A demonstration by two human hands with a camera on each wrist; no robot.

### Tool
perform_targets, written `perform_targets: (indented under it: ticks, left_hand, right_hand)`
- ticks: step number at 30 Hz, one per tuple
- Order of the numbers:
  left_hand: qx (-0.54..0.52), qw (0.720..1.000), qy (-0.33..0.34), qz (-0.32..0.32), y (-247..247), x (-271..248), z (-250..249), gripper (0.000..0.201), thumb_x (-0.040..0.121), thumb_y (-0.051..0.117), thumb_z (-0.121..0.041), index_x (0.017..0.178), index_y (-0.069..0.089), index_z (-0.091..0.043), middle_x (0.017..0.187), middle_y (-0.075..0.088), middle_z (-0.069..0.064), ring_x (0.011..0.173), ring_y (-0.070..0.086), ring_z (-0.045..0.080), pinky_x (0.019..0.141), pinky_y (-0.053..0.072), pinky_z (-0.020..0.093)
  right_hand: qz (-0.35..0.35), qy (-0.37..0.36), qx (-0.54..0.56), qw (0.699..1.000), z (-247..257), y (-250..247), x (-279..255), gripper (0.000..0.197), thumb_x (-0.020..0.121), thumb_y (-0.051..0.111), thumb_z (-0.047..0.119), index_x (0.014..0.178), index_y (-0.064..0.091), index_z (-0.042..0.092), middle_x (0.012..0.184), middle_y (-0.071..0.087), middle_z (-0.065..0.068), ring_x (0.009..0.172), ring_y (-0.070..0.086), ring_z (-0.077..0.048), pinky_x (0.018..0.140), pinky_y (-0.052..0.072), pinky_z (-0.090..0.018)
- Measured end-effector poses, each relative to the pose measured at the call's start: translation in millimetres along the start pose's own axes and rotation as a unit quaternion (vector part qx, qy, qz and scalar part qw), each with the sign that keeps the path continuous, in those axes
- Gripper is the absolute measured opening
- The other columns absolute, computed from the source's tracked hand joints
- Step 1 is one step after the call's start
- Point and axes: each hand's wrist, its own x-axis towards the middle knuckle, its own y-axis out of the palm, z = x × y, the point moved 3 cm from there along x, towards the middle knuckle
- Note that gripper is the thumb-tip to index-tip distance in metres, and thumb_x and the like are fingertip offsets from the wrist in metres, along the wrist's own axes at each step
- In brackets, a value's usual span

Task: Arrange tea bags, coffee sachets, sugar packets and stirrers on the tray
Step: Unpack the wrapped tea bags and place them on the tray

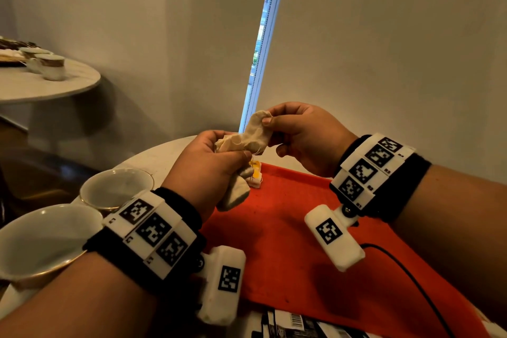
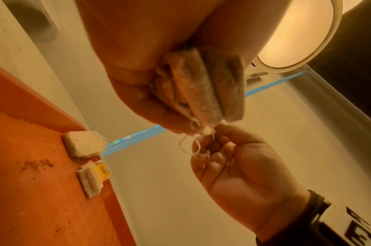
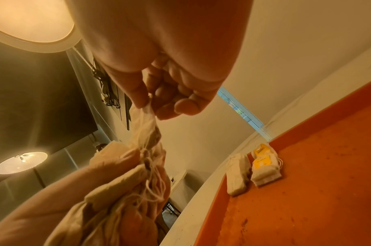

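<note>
My left hand (image 1: 211, 162) grips a tangled bunch of tea bags (image 1: 238, 143) above the tray (image 1: 288, 228)'s far edge; my right hand (image 1: 299, 137) pinches 1 bag. Knotted strings may tear it, spilling leaves.

Left hand (image 2: 151, 66): seen from below, fingers closed round a bunch of tea bags (image 2: 203, 86), held above the tray.
Right hand (image 2: 243, 168): one corner of the bunch was pinched between the fingertips (image 2: 210, 134); loose strings were seen hanging at the pinch.
Tray (image 2: 39, 199): orange; dark crumbs were noted on its floor.
Tea bags on tray: a white stack (image 2: 83, 144) in the far corner against the rim; a second stack with a yellow tag (image 2: 93, 176) just beside it.
</note>
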Motion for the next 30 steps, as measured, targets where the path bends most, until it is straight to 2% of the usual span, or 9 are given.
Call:
perform_targets:
  ticks: [5,9,10,13,16,19,24,27,30]
  left_hand:
    - [-0.006,1.0,0.001,-0.025,-4.3,1.8,0.8,0.021,0.088,0.069,0.0,0.103,0.062,-0.014,0.087,0.07,0.009,0.057,0.066,0.011,0.047,0.051,0.025]
    - [0.001,0.998,0.029,-0.06,-9.7,5.1,-2.3,0.023,0.088,0.069,-0.002,0.106,0.061,-0.014,0.089,0.07,0.008,0.056,0.067,0.006,0.048,0.052,0.02]
    - [-0.001,0.997,0.039,-0.074,-11.5,5.8,-3.7,0.024,0.088,0.07,-0.003,0.107,0.061,-0.014,0.091,0.071,0.008,0.059,0.068,0.007,0.052,0.054,0.022]
    - [-0.005,0.992,0.06,-0.112,-15.5,6.6,-10.6,0.038,0.077,0.076,-0.016,0.113,0.063,-0.018,0.098,0.074,0.007,0.079,0.073,0.018,0.073,0.061,0.036]
    - [-0.041,0.986,0.084,-0.141,-21.0,7.0,-15.8,0.027,0.084,0.073,-0.012,0.105,0.061,-0.024,0.084,0.072,0.0,0.071,0.07,0.015,0.07,0.061,0.038]
    - [-0.054,0.979,0.099,-0.168,-26.5,6.9,-19.2,0.023,0.085,0.074,-0.018,0.099,0.06,-0.03,0.089,0.071,0.001,0.08,0.072,0.022,0.078,0.061,0.049]
    - [-0.075,0.97,0.118,-0.199,-34.3,7.5,-22.8,0.023,0.09,0.073,-0.023,0.106,0.059,-0.03,0.099,0.072,0.005,0.082,0.074,0.024,0.068,0.06,0.039]
    - [-0.09,0.968,0.124,-0.199,-32.1,5.6,-25.2,0.021,0.09,0.072,-0.02,0.104,0.058,-0.027,0.088,0.071,0.003,0.073,0.071,0.02,0.063,0.059,0.038]
    - [-0.126,0.964,0.136,-0.191,-29.1,5.5,-28.1,0.02,0.092,0.069,-0.011,0.104,0.056,-0.02,0.072,0.068,0.001,0.06,0.067,0.018,0.051,0.055,0.032]
  right_hand:
    - [-0.032,0.005,0.015,0.999,2.1,-8.5,3.2,0.008,0.093,0.06,0.002,0.096,0.066,0.006,0.079,0.067,-0.012,0.061,0.061,-0.018,0.051,0.042,-0.028]
    - [-0.059,0.016,0.016,0.998,-2.3,-15.5,7.2,0.009,0.094,0.059,0.002,0.099,0.066,0.006,0.081,0.066,-0.012,0.061,0.06,-0.019,0.053,0.042,-0.03]
    - [-0.065,0.021,0.01,0.998,-4.2,-17.2,7.8,0.01,0.094,0.059,0.002,0.1,0.066,0.007,0.082,0.066,-0.013,0.062,0.06,-0.02,0.053,0.042,-0.03]
    - [-0.078,0.037,-0.022,0.996,-9.7,-20.1,10.0,0.011,0.094,0.059,0.003,0.099,0.067,0.009,0.085,0.068,-0.013,0.065,0.061,-0.02,0.054,0.043,-0.03]
    - [-0.085,0.06,-0.065,0.992,-17.8,-18.8,14.1,0.01,0.093,0.06,0.003,0.098,0.067,0.009,0.085,0.069,-0.014,0.063,0.06,-0.019,0.052,0.041,-0.03]
    - [-0.088,0.081,-0.117,0.986,-27.9,-14.0,19.9,0.009,0.09,0.063,0.004,0.095,0.068,0.009,0.087,0.071,-0.013,0.063,0.062,-0.019,0.051,0.041,-0.031]
    - [-0.079,0.113,-0.164,0.977,-41.2,-2.9,33.7,0.011,0.088,0.063,0.004,0.088,0.067,0.015,0.083,0.07,-0.007,0.064,0.065,-0.02,0.05,0.041,-0.028]
    - [-0.016,0.153,-0.225,0.962,-49.5,11.0,37.7,0.016,0.088,0.063,0.002,0.084,0.064,0.018,0.079,0.069,-0.005,0.066,0.067,-0.018,0.052,0.044,-0.027]
    - [0.05,0.17,-0.26,0.949,-58.8,30.6,40.6,0.018,0.088,0.066,0.0,0.081,0.064,0.017,0.076,0.067,-0.007,0.068,0.066,-0.02,0.057,0.049,-0.029]
